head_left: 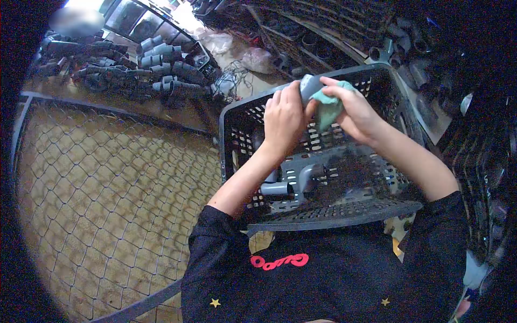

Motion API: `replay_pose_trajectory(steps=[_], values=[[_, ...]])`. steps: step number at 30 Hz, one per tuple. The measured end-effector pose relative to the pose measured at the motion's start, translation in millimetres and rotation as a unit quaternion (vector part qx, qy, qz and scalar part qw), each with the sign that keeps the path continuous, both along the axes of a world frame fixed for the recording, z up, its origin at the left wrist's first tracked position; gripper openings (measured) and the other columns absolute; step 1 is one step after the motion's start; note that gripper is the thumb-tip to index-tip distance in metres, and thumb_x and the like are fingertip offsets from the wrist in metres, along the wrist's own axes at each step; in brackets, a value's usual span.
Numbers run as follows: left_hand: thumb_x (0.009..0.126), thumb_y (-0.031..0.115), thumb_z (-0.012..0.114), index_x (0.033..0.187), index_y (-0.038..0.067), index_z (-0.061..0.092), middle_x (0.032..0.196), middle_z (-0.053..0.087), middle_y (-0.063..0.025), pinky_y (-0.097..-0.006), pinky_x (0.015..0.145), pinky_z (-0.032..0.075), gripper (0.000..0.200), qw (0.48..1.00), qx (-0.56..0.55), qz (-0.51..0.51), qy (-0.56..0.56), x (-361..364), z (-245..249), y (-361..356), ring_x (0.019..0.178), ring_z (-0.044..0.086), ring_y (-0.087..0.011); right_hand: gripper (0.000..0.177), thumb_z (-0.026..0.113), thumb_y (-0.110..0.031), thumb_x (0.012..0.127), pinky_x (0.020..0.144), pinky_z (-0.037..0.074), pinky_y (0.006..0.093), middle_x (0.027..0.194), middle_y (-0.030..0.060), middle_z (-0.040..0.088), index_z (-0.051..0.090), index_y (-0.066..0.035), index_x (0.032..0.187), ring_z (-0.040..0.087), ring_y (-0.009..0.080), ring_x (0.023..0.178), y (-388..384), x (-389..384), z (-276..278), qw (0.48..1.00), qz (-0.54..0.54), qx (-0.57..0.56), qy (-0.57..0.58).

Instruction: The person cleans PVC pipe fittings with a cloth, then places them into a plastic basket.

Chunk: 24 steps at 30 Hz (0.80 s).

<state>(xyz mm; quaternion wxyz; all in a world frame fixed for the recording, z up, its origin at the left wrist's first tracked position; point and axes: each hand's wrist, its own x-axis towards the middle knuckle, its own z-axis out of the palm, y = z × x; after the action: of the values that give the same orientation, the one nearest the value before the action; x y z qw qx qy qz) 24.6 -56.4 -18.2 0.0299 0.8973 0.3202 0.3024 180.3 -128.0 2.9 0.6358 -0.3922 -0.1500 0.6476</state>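
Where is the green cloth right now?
In the head view, the green cloth is in the right hand, above the black plastic crate, just right of the gray pipe fitting in the left hand.

Held pipe [308, 87] pt. hidden by L hand [285, 116]; shirt [328, 280] btm cut

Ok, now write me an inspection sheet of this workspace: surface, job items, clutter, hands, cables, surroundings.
Surface: perforated black crate below the hands; no worktop seen.
Job items: gray fitting held above the crate, green cloth against it.
Clutter: at least two loose gray pieces inside the crate.
Hands: left hand grips the fitting; right hand holds the cloth.
Cables: tangle of thin strands beyond the crate; cannot tell whether cables.
Surroundings: wire-mesh panel at left, piled pipe fittings behind it, plastic bags beyond the crate; right edge too dark to judge.
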Motion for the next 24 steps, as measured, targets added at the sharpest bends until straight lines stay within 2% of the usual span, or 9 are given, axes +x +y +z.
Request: replay_pose_trajectory(steps=[5,9,11,13,15,17,21,22,24], values=[[0.089,0.038,0.064,0.118,0.002,0.056,0.097,0.063,-0.0164,-0.0404,0.076,0.047,0.048,0.991,-0.114,0.043,-0.047,-9,5,21,0.091,0.06,-0.0338,0.037,0.057,-0.015,0.093,0.086,0.05,0.0292,0.105,0.0063,0.065,0.053,-0.004,0.128,0.063,0.0134,0.095,-1,-3,11,0.99,-0.095,0.061,-0.085],[0.08,0.039,0.075,0.115,0.003,0.059,0.097,0.065,-0.0163,-0.0442,0.079,0.047,0.053,0.993,-0.081,-0.041,-0.073,-15,16,22,0.089,0.059,-0.0354,0.048,0.056,-0.017,0.094,0.091,0.048,0.0325,0.113,0.0098,0.064,0.042,-0.004,0.138,0.061,0.0169,0.099,6,5,17,0.859,-0.215,0.199,-0.419],[0.078,0.028,0.078,0.125,0.007,0.049,0.099,0.06,-0.0095,-0.036,0.082,0.047,0.059,0.972,-0.175,-0.09,-0.129,-15,15,19,0.092,0.057,-0.0231,0.056,0.057,-0.019,0.093,0.094,0.047,0.0351,0.119,0.0167,0.062,0.034,-0.004,0.142,0.062,0.023,0.107,3,-1,10,0.841,-0.102,0.265,-0.461],[0.081,0.024,0.076,0.129,0.008,0.043,0.105,0.058,-0.0086,-0.0338,0.083,0.047,0.06,0.895,-0.306,-0.154,-0.284,-11,0,18,0.091,0.056,-0.02,0.065,0.06,-0.024,0.092,0.105,0.04,0.0435,0.134,0.024,0.053,0.03,-0.003,0.145,0.053,0.0391,0.122,0,-3,8,0.733,-0.008,0.342,-0.588],[0.1,0.031,0.053,0.128,0.009,0.038,0.105,0.05,-0.0088,-0.0299,0.081,0.049,0.038,0.843,-0.382,-0.093,-0.367,-14,10,13,0.093,0.056,-0.0158,0.071,0.063,-0.029,0.091,0.112,0.029,0.0478,0.141,0.0242,0.045,0.028,-0.003,0.147,0.044,0.0407,0.131,-3,-4,5,0.644,0.002,0.378,-0.665],[0.104,0.044,0.037,0.128,0.009,0.038,0.105,0.048,-0.0077,-0.0288,0.08,0.047,0.042,0.805,-0.433,-0.054,-0.402,-22,8,25,0.092,0.054,-0.0145,0.076,0.065,-0.03,0.088,0.115,0.025,0.0488,0.144,0.0244,0.04,0.026,-0.002,0.147,0.039,0.0404,0.134,-5,-7,6,0.623,0.033,0.36,-0.693],[0.104,0.048,0.03,0.125,0.004,0.038,0.107,0.048,-0.0075,-0.0277,0.081,0.045,0.049,0.89,-0.294,-0.084,-0.338,-21,-2,18,0.09,0.053,-0.0139,0.086,0.071,-0.02,0.077,0.116,0.024,0.0495,0.142,0.0234,0.04,0.025,0.001,0.147,0.038,0.0403,0.134,-2,-22,-3,0.545,0.002,0.347,-0.763],[0.105,0.047,0.03,0.122,0.003,0.038,0.104,0.05,-0.0076,-0.0282,0.08,0.045,0.048,0.894,-0.285,-0.09,-0.335,-20,-3,14,0.087,0.054,-0.0137,0.092,0.073,-0.012,0.067,0.114,0.027,0.0502,0.138,0.0217,0.041,0.026,0.002,0.145,0.04,0.0393,0.131,-3,-21,-7,0.528,0.004,0.344,-0.777],[0.105,0.04,0.033,0.12,0.003,0.039,0.088,0.057,-0.0077,-0.0293,0.068,0.046,0.04,0.913,-0.234,-0.09,-0.321,-22,-2,13,0.074,0.056,-0.0152,0.089,0.072,-0.008,0.064,0.112,0.03,0.0491,0.135,0.0225,0.044,0.03,0.002,0.141,0.042,0.0396,0.129,-3,-19,-9,0.513,0.002,0.331,-0.792]])
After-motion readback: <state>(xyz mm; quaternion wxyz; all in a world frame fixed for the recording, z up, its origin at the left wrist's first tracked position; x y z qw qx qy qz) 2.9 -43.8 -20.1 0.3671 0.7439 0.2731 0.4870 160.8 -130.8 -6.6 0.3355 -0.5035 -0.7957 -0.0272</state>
